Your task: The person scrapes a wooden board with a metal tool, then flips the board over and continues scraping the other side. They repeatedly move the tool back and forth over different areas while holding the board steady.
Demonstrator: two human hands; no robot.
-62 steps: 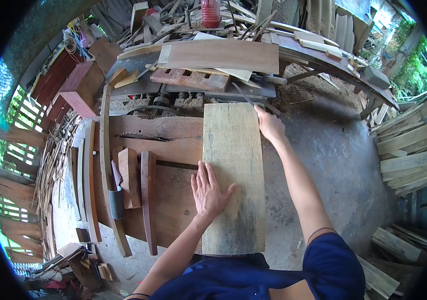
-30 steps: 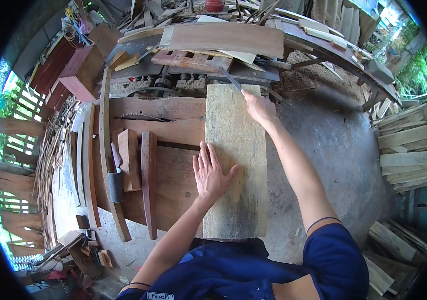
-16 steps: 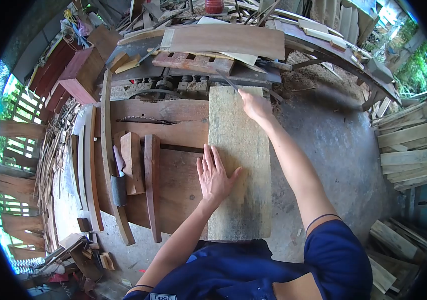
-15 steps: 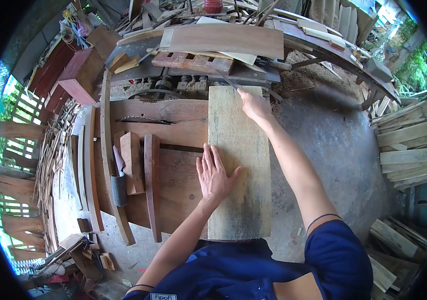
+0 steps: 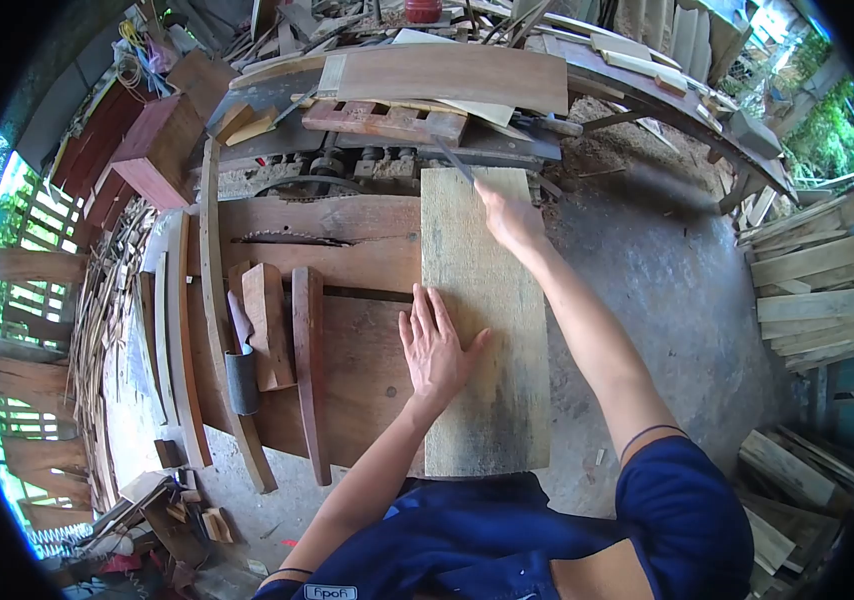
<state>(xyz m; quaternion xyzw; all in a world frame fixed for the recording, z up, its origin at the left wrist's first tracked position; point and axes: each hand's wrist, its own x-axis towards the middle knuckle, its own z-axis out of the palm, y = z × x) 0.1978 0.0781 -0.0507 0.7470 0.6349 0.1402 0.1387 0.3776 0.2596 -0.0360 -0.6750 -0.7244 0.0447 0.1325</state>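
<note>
A wide pale board point(image 5: 492, 390) lies lengthwise from my body to the far side of the brown wooden bench top point(image 5: 367, 340). My left hand point(image 5: 436, 345) rests flat with spread fingers on the board's left edge. At the board's far end, my right hand point(image 5: 509, 215) is closed round a thin dark tool point(image 5: 455, 161), whose long narrow part points away to the upper left. The tool's handle is hidden inside the fingers. A saw blade point(image 5: 292, 239) shows in a slot of the bench top, left of the board.
Wooden pieces point(image 5: 309, 370) and a long curved strip point(image 5: 215, 250) lie on the bench's left part. Beyond are a machine point(image 5: 332, 165) and a wide plank point(image 5: 447, 78) on a cluttered table. Stacked boards point(image 5: 817, 285) stand at right, and a reddish box point(image 5: 159, 150) at upper left.
The view has shifted slightly, so the board and bench appear a little to the right. Both hands keep nearly the same places on the board and tool.
</note>
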